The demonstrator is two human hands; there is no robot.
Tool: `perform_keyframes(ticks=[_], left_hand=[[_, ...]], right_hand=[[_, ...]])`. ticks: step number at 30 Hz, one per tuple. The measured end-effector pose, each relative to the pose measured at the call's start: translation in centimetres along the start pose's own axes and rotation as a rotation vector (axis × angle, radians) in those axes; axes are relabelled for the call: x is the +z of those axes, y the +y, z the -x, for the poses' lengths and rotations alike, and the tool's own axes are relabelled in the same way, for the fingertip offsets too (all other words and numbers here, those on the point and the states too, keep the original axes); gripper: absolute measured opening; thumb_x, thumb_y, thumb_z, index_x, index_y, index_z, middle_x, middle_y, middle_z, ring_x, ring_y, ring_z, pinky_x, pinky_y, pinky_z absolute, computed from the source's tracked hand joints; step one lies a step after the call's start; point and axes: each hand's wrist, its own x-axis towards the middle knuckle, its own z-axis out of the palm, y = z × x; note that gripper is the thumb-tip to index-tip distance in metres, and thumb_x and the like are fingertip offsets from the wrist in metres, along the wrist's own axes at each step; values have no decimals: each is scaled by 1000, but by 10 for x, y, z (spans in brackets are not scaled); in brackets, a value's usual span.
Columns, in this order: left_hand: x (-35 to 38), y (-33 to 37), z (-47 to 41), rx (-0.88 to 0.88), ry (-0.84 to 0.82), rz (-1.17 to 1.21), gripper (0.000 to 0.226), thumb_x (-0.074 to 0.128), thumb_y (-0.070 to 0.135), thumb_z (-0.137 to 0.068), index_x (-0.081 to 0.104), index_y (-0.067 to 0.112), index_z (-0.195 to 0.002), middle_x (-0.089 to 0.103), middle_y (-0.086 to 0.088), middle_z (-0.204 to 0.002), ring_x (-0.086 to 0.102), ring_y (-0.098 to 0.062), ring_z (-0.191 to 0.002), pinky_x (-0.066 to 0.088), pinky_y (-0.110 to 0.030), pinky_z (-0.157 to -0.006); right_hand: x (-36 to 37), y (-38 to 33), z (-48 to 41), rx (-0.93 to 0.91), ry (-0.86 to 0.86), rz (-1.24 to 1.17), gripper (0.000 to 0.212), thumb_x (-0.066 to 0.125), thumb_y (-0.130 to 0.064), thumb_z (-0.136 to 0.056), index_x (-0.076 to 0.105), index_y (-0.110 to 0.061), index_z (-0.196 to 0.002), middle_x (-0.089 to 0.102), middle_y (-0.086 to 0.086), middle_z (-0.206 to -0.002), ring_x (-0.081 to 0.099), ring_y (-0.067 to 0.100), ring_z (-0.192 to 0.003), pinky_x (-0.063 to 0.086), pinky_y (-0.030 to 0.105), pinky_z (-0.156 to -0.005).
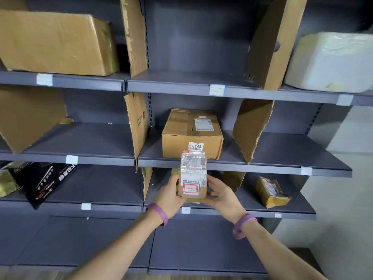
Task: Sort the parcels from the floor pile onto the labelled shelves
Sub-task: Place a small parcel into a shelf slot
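Small parcel (193, 176) is gripped on both sides by the left hand (170, 196) and the right hand (221, 196), with a brown box (191, 138) on the shelf (282, 150) just beyond it.

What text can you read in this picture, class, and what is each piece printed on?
"0448": sticker on the brown box on the middle shelf.
"C": first letter on the cardboard divider; the rest is blurred.
Too small to read: shipping label on the small parcel.
Unreadable: white lettering on the black parcel.
Blurred: shelf-edge tags.
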Motion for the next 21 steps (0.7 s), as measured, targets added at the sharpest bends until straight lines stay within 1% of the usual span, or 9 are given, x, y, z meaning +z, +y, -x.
perform_keyframes(ticks=[2, 4, 7, 11, 12, 14, 16, 18, 21], left_hand=[[-12, 3, -3, 15, 17, -16, 42, 65, 12, -84, 45, 22, -120, 57, 18, -102, 61, -10, -100, 50, -26, -85], [-22, 9, -2, 39, 40, -45, 42, 65, 14, -85, 46, 23, -122, 54, 23, -98, 60, -13, -101, 51, -33, -89], [-34, 20, -1, 68, 59, -71, 44, 64, 12, -85, 44, 24, -123, 61, 13, -110, 60, -12, -100, 51, -32, -87], [-40, 40, -4, 98, 94, -127, 44, 63, 13, -87, 41, 26, -123, 61, 6, -123, 61, -15, -105, 49, -29, -85], [-41, 47, -5, 104, 104, -138, 45, 62, 14, -87, 40, 27, -124, 60, 6, -124, 60, -15, -108, 47, -28, -85], [-42, 60, -9, 129, 123, -133, 46, 63, 13, -87, 41, 25, -126, 60, 5, -124, 57, -15, -113, 45, -25, -86], [-44, 72, -13, 151, 141, -124, 46, 63, 12, -86, 43, 23, -126, 61, 5, -122, 58, -15, -111, 45, -26, -87], [-45, 83, -18, 165, 156, -110, 46, 64, 11, -85, 44, 24, -125, 62, 6, -120, 60, -14, -108, 47, -28, -89], [-46, 95, -22, 172, 161, -102, 44, 65, 14, -85, 45, 27, -122, 63, 9, -117, 61, -12, -105, 50, -33, -92]], right_hand=[[3, -9, -7, 4, 10, -28, 66, 74, 2, -79, 45, -29, -129, 61, -21, -117, 61, -2, -109, 51, 15, -86], [4, -19, -10, -18, 18, -17, 67, 74, 3, -78, 46, -30, -130, 61, -21, -116, 61, 4, -112, 52, 16, -85], [0, -32, -13, -56, 13, -13, 75, 74, 4, -78, 43, -23, -140, 61, -17, -121, 60, 9, -116, 52, 26, -94], [-14, -46, -15, -91, 24, -11, 74, 71, 5, -80, 40, -21, -142, 58, -17, -121, 56, 12, -122, 50, 34, -100], [-19, -49, -16, -97, 29, -15, 73, 71, 4, -80, 40, -20, -142, 58, -16, -123, 54, 13, -124, 50, 34, -100], [-29, -58, -17, -111, 36, -15, 73, 71, 4, -81, 39, -17, -143, 57, -11, -127, 51, 12, -126, 50, 23, -95], [-39, -68, -19, -137, 36, -24, 72, 69, 7, -81, 40, -17, -142, 57, -10, -127, 51, 11, -126, 51, 17, -90], [-49, -75, -21, -163, 38, -31, 71, 68, 10, -80, 42, -21, -139, 58, -9, -126, 52, 15, -126, 51, 24, -94], [-59, -81, -23, -190, 42, -34, 71, 68, 11, -79, 44, -23, -137, 58, -2, -133, 52, 19, -128, 48, 38, -103]])
